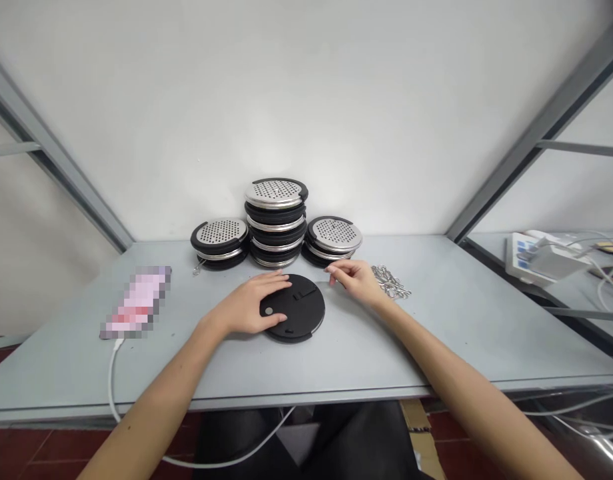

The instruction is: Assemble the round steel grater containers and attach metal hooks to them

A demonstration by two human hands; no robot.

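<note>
A round black disc (301,310) lies flat on the grey table (386,353) in front of me. My left hand (254,303) rests on its left side, fingers and thumb spread over the edge. Just beyond the disc's right side hovers my right hand (354,280), thumb and fingertips pinched together. Whatever sits in that pinch is too small to make out. Behind the right hand is a loose pile of small metal clips (394,283).
At the back stand a tall stack (276,223) of black discs with perforated metal tops, a shorter left stack (220,240) and right stack (335,239). A pixelated phone (136,301) with white cable (111,380) lies left. A power strip (529,257) sits far right.
</note>
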